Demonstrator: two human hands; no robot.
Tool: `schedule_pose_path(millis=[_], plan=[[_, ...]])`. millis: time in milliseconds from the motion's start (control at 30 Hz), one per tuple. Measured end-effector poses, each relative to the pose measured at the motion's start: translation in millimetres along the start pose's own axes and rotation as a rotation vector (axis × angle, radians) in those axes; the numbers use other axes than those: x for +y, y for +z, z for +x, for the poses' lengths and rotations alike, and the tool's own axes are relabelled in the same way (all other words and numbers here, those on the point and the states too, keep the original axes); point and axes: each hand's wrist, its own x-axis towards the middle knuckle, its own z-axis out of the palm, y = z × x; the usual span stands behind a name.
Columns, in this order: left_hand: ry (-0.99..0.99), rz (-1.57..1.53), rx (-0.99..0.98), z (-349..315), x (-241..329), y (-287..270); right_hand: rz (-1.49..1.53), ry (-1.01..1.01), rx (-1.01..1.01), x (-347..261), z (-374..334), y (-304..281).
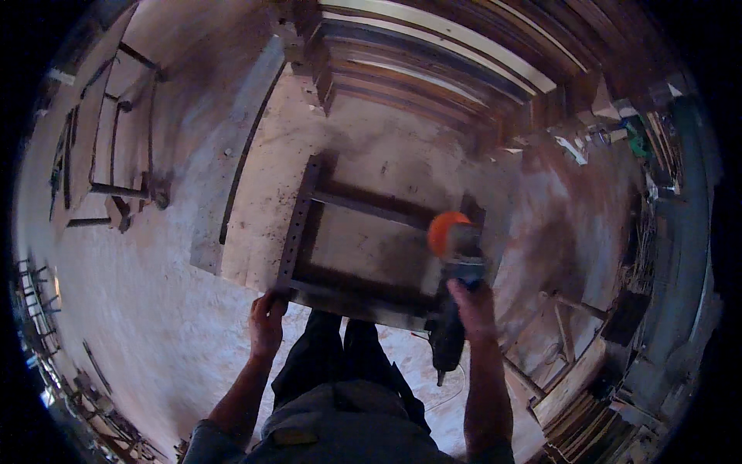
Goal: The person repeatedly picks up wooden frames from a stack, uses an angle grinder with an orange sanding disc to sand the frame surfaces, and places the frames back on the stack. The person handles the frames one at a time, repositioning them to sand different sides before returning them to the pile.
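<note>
A dark frame [297,224] with a row of holes along its left side lies on a pale, speckled board [259,185] in front of me. My left hand [267,321] grips the frame's near left corner, fingers curled over its edge. With my right hand [471,305] I hold an angle grinder [464,263] by its body, over the frame's right side. Its orange disc [446,233] points away from me and looks blurred. The grinder's dark rear end [447,344] hangs toward me. Whether the disc touches the frame I cannot tell.
Long wood and metal bars [433,46] are stacked on a rack beyond the board. Metal stands [116,155] are on the floor at far left. Another frame-like stand [564,332] and boards [587,425] lie at lower right. A thin cord [456,394] trails below the grinder.
</note>
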Motion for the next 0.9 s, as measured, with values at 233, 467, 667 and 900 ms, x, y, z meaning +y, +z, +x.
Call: schedule_pose_path(millis=[233, 467, 667, 900], plan=[[-0.355, -0.498, -0.153, -7.2, 8.8, -6.1, -0.150, -0.246, -0.320, -57.2, 14.4, 106.8], [-0.401, -0.618, -0.191, -6.5, 12.0, -13.3, -0.278, -0.293, -0.388, -88.6, 23.6, 155.0], [-0.349, -0.547, -0.238, -3.2, 5.9, -13.3, -0.331, -0.334, -0.294, -89.5, 29.0, 162.3], [-0.415, -0.702, -0.193, -8.6, -0.3, -17.1, -0.298, -0.234, -0.327, -80.6, 0.8, 137.9]])
